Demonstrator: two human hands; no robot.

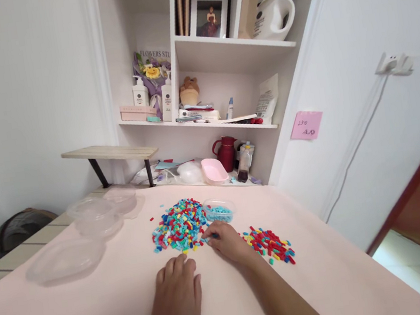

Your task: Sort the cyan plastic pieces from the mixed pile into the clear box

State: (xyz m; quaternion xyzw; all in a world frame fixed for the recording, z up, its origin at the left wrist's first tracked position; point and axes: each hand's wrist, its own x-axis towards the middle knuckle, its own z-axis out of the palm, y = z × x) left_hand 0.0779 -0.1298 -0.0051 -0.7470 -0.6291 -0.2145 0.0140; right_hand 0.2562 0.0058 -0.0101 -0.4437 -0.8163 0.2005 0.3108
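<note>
A heap of small, mixed-colour plastic building bricks (182, 224) lies on the pink-covered table. My left hand (177, 290) rests palm down just in front of the heap, fingers stretched out and holding nothing. At the heap's right front edge, my right hand (225, 241) has thumb and fingertips drawn together low over the table. A light blue brick shows by those fingertips, though what is pinched is too small to make out. Behind the right hand stands a clear plastic box (219, 211) with blue bricks inside. To its right spreads a second, mostly red pile of bricks (271, 245).
Several clear plastic containers (66, 258) sit on the left of the table. At the back are a pink tray (214, 171), a dark red jug (226, 152) and a bottle (245, 162). A small wooden stand (110, 152) rises at the back left, beside white shelves.
</note>
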